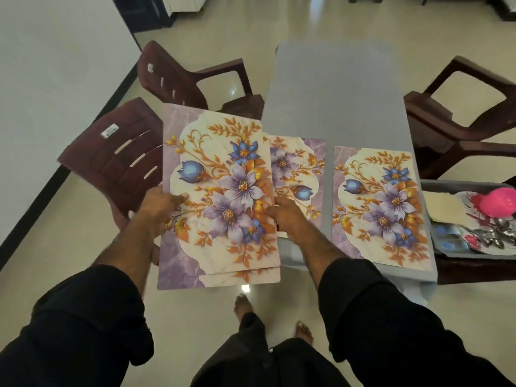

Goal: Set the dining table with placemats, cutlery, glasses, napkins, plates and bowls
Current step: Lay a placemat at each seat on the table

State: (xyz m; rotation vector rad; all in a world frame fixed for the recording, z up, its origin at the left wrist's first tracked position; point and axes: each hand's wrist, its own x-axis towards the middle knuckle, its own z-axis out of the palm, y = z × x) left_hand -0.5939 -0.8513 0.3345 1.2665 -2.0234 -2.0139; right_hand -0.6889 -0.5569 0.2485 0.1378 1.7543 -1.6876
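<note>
I hold a stack of floral placemats [220, 196] in the air over the table's left edge. My left hand [157, 205] grips the stack's left edge, thumb on top. My right hand [284, 216] pinches its right edge. Another placemat [300, 174] lies on the grey table [335, 101] partly under the stack. A third placemat [381, 208] lies flat at the table's near right.
Two dark brown plastic chairs [117, 157] [192, 76] stand to the left of the table, another chair [460, 121] to the right. A grey tray [472, 219] at the right holds plates, spoons, folded cloth and a pink cup [499, 201]. My bare feet stand on the tiled floor.
</note>
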